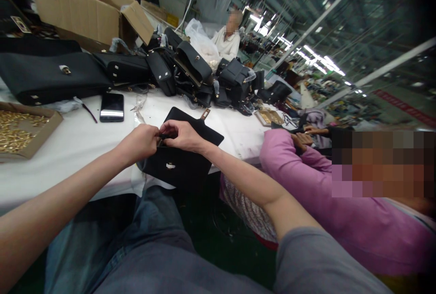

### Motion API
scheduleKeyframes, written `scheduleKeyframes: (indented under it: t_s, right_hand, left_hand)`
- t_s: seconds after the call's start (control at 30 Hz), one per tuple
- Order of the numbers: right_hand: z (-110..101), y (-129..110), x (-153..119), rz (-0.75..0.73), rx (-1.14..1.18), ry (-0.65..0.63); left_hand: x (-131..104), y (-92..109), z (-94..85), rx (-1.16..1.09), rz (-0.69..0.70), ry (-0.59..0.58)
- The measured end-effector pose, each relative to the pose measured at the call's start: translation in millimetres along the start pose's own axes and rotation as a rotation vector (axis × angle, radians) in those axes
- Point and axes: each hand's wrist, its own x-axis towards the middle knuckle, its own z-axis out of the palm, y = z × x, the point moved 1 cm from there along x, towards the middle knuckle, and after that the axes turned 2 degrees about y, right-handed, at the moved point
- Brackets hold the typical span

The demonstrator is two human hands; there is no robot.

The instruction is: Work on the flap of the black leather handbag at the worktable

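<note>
At table edge — left hand (141, 142), right hand (180, 134) pinch black bag (180, 164); tray (51, 126) holds brass fittings (13, 130).

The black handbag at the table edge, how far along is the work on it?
Done: the flat black leather handbag already carries a small metal clasp on its front. In hand: the left hand and right hand pinch a small part at its top edge; what it is cannot be told. Left: a pile of black handbags and a cardboard tray of gold fittings wait nearby.
</note>
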Motion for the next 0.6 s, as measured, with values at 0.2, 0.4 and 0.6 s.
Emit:
scheduleKeyframes:
  t_s: [0.2, 0.4, 0.6]
  right_hand:
    - [0.9, -5.9, 1.3, -0.004, -0.025, -0.007]
    - [3.4, -3.5, 8.2, 0.009, 0.031, -0.012]
    - [2.4, -3.1, 13.8, 0.072, 0.095, -0.027]
  left_hand:
    - [-6.0, 3.1, 2.4, 0.101, -0.041, 0.036]
    - [-4.2, -2.8, 4.4, 0.103, -0.039, 0.046]
    - [-4.0, -5.3, 4.0, 0.056, -0.021, 0.065]
